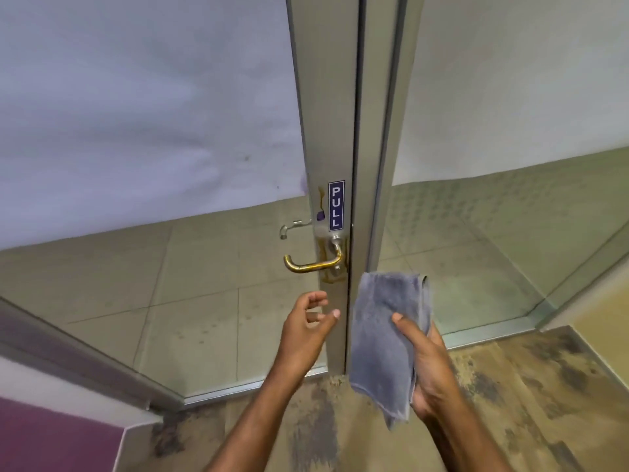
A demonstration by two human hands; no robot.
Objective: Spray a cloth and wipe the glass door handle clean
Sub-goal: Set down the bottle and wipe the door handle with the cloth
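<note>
Before me, at the door's metal frame [335, 137]: one brass handle [315, 264], lever type, pointing left from its plate, with a blue PULL sticker [336, 206] fixed upright just above it. A second, silver lever [293, 227] shows through the glass [143, 107] on the far side, a little higher.

Item, cloth [386, 338]: grey, folded, hanging lengthwise in my right hand [429, 366]. My thumb lies across its front and my fingers curl behind it, so the grip is a firm pinch. The cloth sits below and to the right of the handle, near but not touching it, its top edge level with the base of the handle plate.

Item, left hand [308, 323]: raised just below the handle, apart from it, fingers loosely curled with thumb and forefinger spread (nothing held).

Item, floor [510, 403]: worn, blotched brown on my side; pale tiles [211, 284] beyond the glass. A purple surface [51, 437] fills the lower left corner.
</note>
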